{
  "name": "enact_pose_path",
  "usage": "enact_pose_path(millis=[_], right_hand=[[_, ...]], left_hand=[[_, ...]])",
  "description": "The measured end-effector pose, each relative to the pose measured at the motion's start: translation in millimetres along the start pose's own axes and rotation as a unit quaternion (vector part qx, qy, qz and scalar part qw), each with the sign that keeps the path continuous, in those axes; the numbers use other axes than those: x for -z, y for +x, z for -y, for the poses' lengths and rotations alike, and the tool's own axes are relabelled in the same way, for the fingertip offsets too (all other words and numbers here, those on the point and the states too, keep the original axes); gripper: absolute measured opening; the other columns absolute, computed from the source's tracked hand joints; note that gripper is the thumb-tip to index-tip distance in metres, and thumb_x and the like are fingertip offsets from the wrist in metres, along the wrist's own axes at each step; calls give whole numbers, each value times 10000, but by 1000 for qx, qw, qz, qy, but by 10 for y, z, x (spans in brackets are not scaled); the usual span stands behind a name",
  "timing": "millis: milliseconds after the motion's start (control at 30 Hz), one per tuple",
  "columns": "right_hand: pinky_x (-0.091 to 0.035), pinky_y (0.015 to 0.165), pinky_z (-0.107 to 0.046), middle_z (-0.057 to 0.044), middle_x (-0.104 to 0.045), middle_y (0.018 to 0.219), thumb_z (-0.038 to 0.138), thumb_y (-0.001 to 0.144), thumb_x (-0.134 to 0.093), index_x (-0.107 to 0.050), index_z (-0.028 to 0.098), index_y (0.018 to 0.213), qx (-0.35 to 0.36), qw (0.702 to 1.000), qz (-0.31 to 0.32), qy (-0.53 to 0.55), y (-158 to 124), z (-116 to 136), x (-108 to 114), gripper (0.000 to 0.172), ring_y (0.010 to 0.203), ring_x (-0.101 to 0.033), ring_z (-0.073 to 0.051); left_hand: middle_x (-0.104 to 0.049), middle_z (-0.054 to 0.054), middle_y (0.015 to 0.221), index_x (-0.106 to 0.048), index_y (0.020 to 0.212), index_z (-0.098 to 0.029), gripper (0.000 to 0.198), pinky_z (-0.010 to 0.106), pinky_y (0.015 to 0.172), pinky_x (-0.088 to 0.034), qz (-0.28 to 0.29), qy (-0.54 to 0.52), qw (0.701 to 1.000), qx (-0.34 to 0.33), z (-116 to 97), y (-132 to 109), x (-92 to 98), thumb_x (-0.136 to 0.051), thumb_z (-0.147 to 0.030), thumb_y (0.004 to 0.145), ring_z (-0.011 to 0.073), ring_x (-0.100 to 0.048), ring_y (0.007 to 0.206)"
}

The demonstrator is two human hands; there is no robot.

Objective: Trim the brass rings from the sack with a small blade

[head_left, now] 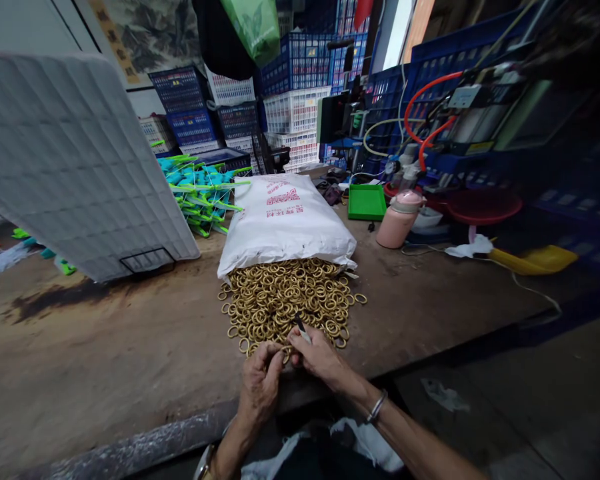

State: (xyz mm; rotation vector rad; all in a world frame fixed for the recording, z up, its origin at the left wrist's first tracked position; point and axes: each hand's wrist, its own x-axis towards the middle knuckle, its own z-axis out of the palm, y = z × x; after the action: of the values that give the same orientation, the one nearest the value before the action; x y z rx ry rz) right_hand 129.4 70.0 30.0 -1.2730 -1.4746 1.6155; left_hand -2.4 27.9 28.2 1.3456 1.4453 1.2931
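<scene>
A brass-coloured ring (287,357) is pinched between the thumb and fingers of my left hand (261,381), low over the table's front edge. My right hand (324,359) is closed around a small slim tool (301,328) with a dark tip and a pale body; its exact kind is hard to make out. The right fingertips are close beside the ring, and I cannot tell if they touch it. Just beyond both hands lies a heap of similar rings (290,293), spilling from the mouth of a white woven sack (290,230) with red print.
A grey padded panel (80,160) stands at left on the wooden table (170,360). Green and blue plastic pieces (200,190) lie behind it. To the right are a green tray (367,202), a pink bottle (399,223) and a yellow scoop (535,260). Stacked crates (297,63) fill the back.
</scene>
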Motion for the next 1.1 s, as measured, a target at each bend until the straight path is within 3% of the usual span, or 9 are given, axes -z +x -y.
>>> enact_pose_path(millis=[133, 233, 333, 567, 700, 800, 867, 1000, 1100], right_hand=[[-259, 495, -193, 63, -391, 546, 378, 778, -449, -423, 179, 605, 118, 978, -47, -168, -33, 17, -25, 266, 525, -353, -70], [-226, 479, -199, 71, -338, 525, 347, 767, -460, -393, 180, 562, 104, 971, -52, -210, -21, 16, -62, 273, 512, -309, -71], [-224, 471, -194, 71, -327, 518, 304, 750, -462, -393, 178, 546, 83, 977, -48, -192, 16, -4, -77, 250, 513, -308, -71], [-300, 523, -191, 49, -434, 555, 322, 763, -440, -460, 171, 589, 74, 991, -26, -111, -7, 31, -63, 232, 550, -382, -83], [-326, 524, -192, 37, -480, 557, 292, 774, -382, -476, 172, 601, 54, 998, 2, -44, -20, 74, -43, 231, 530, -428, -87], [-338, 533, -195, 23, -522, 576, 276, 789, -346, -509, 172, 653, 61, 994, -27, -82, -16, 53, -17, 237, 542, -471, -98], [-321, 534, -200, 16, -525, 576, 262, 795, -346, -504, 176, 656, 83, 979, -49, -179, -29, 17, -2, 227, 543, -466, -103], [-268, 562, -218, 6, -551, 631, 116, 711, -394, -510, 185, 706, 134, 908, -36, -395, -101, -41, 10, 135, 593, -464, -113], [-254, 579, -233, -12, -586, 699, 56, 648, -397, -514, 184, 818, 128, 871, -16, -473, -159, -36, 2, 243, 643, -499, -132]], left_hand=[[-584, 1, 578, -653, 646, -202, 75, 234, 586, -382, 1, 1, 1000, -1, 6, 6, 0, -590, -191, 684, 153, -500, 572], [-582, 2, 585, -651, 637, -199, 55, 237, 595, -382, -1, -17, 1000, 8, -8, 2, 0, -608, -213, 669, 155, -493, 583], [-557, -6, 576, -632, 638, -181, 102, 224, 564, -376, 22, -40, 999, 28, -38, -2, 9, -603, -268, 684, 136, -475, 561], [-421, -67, 474, -505, 659, -165, 303, 161, 357, -205, 111, -155, 965, 182, -18, -23, 21, -531, -453, 748, 39, -299, 349], [-421, -75, 476, -482, 666, -166, 310, 149, 339, -191, 120, -186, 957, 189, -41, -40, 24, -516, -458, 766, 26, -286, 335], [-450, -72, 492, -483, 697, -167, 298, 143, 330, -193, 103, -181, 961, 183, -83, -48, 25, -517, -455, 766, 23, -298, 330], [-463, -72, 499, -480, 726, -172, 295, 141, 328, -206, 89, -181, 962, 185, -99, -52, 25, -527, -462, 755, 26, -313, 329], [-461, -76, 478, -466, 716, -174, 312, 139, 330, -217, 75, -188, 961, 190, -101, -51, 15, -553, -473, 726, 27, -324, 325], [-464, -74, 472, -465, 689, -170, 316, 137, 336, -232, 71, -170, 966, 181, -98, -56, 13, -560, -470, 719, 26, -335, 331]])
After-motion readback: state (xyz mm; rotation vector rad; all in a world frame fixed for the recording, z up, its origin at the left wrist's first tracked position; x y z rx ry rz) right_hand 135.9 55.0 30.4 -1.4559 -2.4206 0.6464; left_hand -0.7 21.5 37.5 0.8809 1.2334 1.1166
